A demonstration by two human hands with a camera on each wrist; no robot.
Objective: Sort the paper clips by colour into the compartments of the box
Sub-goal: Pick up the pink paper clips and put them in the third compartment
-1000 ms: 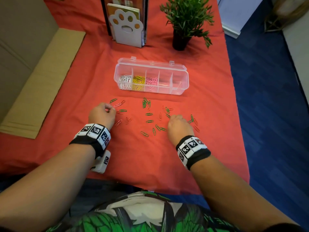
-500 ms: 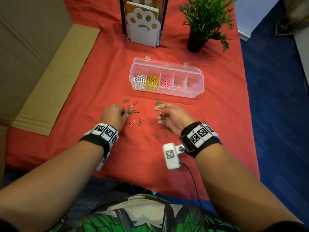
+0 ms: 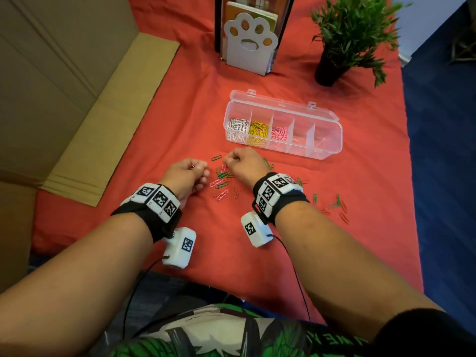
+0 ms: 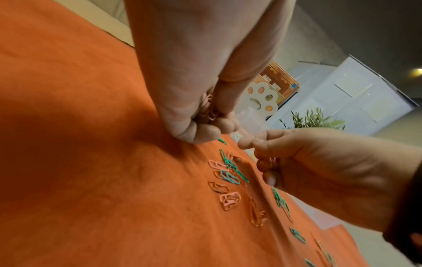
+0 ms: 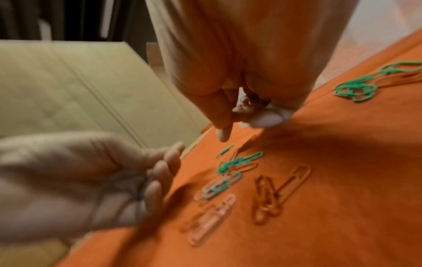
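Below the box [image 3: 332, 130], at six o'clock: left hand [image 3: 186, 176] and right hand [image 3: 244, 163] pinched red clips [image 4: 209, 108]. Risked dropping bunched clips, loosely gripped.

Both forearms reach forward – left hand [image 3: 186, 176] curled round red clips [image 4: 209, 108], right hand [image 3: 243, 163] just beside it, fingers curled, pinching a clip [image 3: 223, 167].

Head high; wrists close, facing inward.
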